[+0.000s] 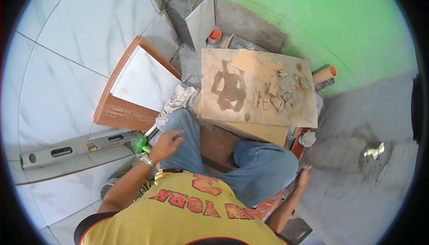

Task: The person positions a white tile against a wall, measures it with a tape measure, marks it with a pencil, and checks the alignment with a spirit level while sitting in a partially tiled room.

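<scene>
Sitting with bent knees, placing the left hand [170, 142] at the left leg [182, 126], to the right of the green tool [140, 145]; leaving its grip, wide or narrow, impossible to tell. Putting the right hand [303, 178] just beside the right knee [283, 158], near the cup [307, 139], showing a pale tip [309, 167] at the fingers, too small to name, so also leaving this grip impossible to tell. Facing a beige tabletop [297, 116], bearing a wet patch [232, 86] and broken chips [277, 104]. Having on the left a level [80, 149], a white tile [145, 79] upon brown cardboard [120, 116], and a cloth [181, 98].
</scene>
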The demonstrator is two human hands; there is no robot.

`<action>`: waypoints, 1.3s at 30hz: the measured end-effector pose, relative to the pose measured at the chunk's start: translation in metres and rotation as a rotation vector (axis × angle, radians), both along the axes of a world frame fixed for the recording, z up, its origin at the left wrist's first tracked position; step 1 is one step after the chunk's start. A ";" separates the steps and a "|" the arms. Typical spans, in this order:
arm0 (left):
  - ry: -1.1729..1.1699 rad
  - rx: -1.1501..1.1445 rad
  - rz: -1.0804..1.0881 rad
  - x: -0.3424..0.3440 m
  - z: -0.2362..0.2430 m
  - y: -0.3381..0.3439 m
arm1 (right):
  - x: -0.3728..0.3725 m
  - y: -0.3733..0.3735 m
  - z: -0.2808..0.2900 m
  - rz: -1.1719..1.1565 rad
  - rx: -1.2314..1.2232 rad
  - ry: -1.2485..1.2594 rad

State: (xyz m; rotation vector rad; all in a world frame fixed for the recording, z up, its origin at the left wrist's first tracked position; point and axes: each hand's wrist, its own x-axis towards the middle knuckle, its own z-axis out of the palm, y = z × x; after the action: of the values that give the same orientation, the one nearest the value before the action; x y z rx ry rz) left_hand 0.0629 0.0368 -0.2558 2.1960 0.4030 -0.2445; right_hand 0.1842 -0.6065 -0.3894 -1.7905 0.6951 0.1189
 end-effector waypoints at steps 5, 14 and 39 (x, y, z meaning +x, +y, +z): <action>-0.100 -0.753 -0.046 0.078 0.029 -0.067 | 0.081 0.179 0.289 0.377 -0.158 -0.146; -0.022 -1.712 0.212 0.106 0.082 -0.076 | 0.100 0.424 0.290 1.748 0.040 -0.075; -0.009 -0.700 0.132 0.038 0.056 0.003 | 0.142 0.437 0.248 1.219 0.342 -0.254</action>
State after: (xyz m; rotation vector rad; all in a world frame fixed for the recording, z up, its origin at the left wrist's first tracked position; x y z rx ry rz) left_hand 0.1011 0.0400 -0.2001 1.4791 0.3831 -0.2563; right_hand 0.3263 -0.1695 -0.1414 -1.6169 -0.6363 0.7514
